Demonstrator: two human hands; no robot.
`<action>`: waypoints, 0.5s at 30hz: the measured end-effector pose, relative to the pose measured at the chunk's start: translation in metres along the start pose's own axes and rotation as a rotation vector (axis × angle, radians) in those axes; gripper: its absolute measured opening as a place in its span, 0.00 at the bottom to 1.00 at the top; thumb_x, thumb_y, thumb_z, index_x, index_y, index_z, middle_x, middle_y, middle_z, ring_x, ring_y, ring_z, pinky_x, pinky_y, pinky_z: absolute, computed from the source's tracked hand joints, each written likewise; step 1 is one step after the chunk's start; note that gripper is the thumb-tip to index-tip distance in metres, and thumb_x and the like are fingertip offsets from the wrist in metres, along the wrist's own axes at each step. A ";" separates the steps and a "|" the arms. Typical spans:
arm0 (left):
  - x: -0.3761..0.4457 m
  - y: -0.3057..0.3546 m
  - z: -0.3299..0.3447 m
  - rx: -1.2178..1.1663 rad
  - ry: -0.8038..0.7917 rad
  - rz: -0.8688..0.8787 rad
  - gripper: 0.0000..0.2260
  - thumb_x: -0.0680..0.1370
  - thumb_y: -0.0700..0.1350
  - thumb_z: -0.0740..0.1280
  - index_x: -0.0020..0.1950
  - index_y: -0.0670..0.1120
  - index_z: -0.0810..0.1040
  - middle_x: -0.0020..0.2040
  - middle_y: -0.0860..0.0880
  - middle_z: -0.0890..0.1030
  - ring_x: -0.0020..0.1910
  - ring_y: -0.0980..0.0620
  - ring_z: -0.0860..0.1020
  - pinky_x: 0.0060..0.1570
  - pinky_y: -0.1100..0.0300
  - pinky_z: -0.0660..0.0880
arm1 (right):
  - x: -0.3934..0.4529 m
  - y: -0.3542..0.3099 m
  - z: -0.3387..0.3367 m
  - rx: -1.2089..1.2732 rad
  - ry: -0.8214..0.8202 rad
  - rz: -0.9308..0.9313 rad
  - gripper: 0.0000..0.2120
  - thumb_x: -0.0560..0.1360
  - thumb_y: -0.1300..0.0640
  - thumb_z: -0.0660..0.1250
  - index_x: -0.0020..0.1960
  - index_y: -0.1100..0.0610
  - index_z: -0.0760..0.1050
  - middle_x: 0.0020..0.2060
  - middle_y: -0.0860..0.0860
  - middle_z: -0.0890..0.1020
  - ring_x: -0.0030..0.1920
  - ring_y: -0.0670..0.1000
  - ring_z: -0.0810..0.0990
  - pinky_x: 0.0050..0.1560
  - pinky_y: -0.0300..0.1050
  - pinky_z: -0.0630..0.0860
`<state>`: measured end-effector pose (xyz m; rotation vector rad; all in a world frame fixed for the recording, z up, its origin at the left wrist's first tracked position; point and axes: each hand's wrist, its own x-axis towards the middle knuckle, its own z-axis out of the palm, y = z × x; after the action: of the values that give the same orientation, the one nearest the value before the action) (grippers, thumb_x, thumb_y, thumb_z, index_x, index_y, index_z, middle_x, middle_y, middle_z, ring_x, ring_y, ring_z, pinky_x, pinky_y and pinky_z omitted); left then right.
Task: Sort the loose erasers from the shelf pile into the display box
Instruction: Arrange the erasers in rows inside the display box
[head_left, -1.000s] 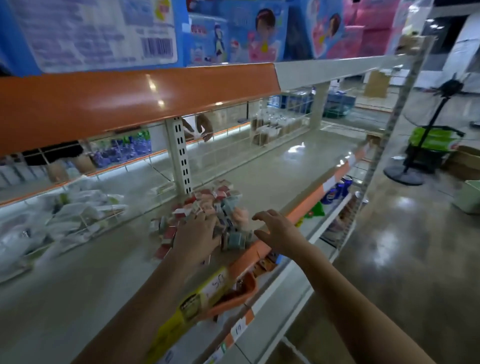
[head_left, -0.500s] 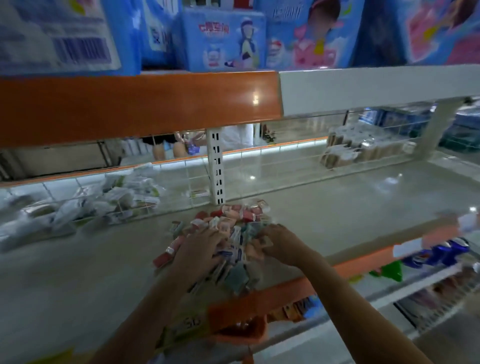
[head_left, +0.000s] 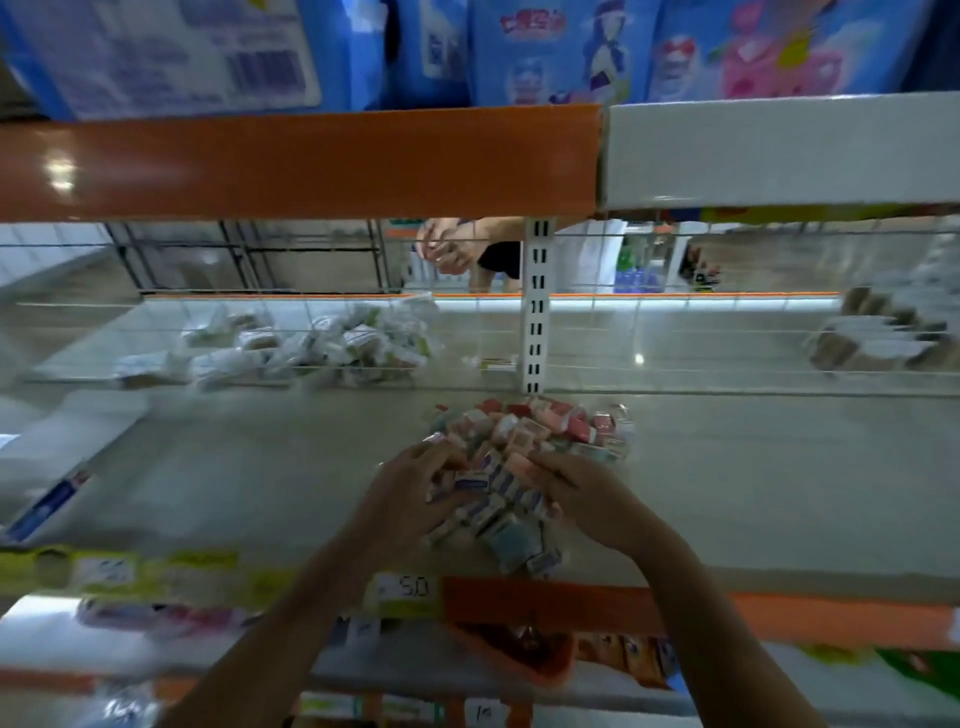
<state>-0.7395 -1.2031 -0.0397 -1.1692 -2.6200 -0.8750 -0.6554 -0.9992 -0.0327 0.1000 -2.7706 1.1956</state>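
- My left hand (head_left: 415, 483) lies on the near left side of the eraser pile (head_left: 519, 457), fingers bent loosely over the wrapped erasers, touching them.
- My right hand (head_left: 582, 499) mirrors it on the near right side, fingers curved against the pile; whether either hand has actually closed on an eraser, I cannot tell.
- The pile sits on the grey shelf (head_left: 260, 467), near its front edge, just before the white upright post (head_left: 535, 312).
- The erasers lie jumbled, long axes pointing every way.
- An orange tray (head_left: 540, 670) hangs below the shelf lip.

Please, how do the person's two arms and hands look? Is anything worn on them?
Both forearms are bare up to the frame's lower edge: no sleeves, gloves, watch or bracelet show. The left hand and right hand look bare too; motion blur hides any small rings.
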 end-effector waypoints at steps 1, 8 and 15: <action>-0.004 -0.001 -0.005 0.006 0.007 -0.017 0.12 0.73 0.47 0.72 0.53 0.45 0.79 0.47 0.51 0.76 0.42 0.57 0.71 0.38 0.75 0.65 | 0.003 -0.003 0.004 0.056 -0.024 0.012 0.08 0.81 0.56 0.56 0.48 0.48 0.72 0.33 0.44 0.73 0.29 0.34 0.72 0.33 0.29 0.67; -0.049 -0.015 -0.041 0.040 0.098 -0.128 0.09 0.74 0.46 0.71 0.52 0.46 0.79 0.45 0.52 0.76 0.45 0.54 0.74 0.41 0.66 0.69 | 0.025 -0.044 0.037 0.423 -0.240 0.026 0.10 0.81 0.65 0.54 0.48 0.57 0.72 0.33 0.51 0.74 0.25 0.39 0.72 0.28 0.32 0.66; -0.102 -0.040 -0.084 0.107 0.184 -0.244 0.07 0.74 0.44 0.71 0.51 0.47 0.79 0.43 0.55 0.75 0.43 0.54 0.74 0.41 0.64 0.68 | 0.050 -0.087 0.096 0.475 -0.432 -0.022 0.03 0.80 0.56 0.59 0.48 0.53 0.71 0.32 0.49 0.75 0.25 0.42 0.72 0.25 0.34 0.66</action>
<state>-0.7068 -1.3369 -0.0246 -0.7164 -2.6536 -0.8256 -0.7034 -1.1296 -0.0283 0.4815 -2.7280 2.0091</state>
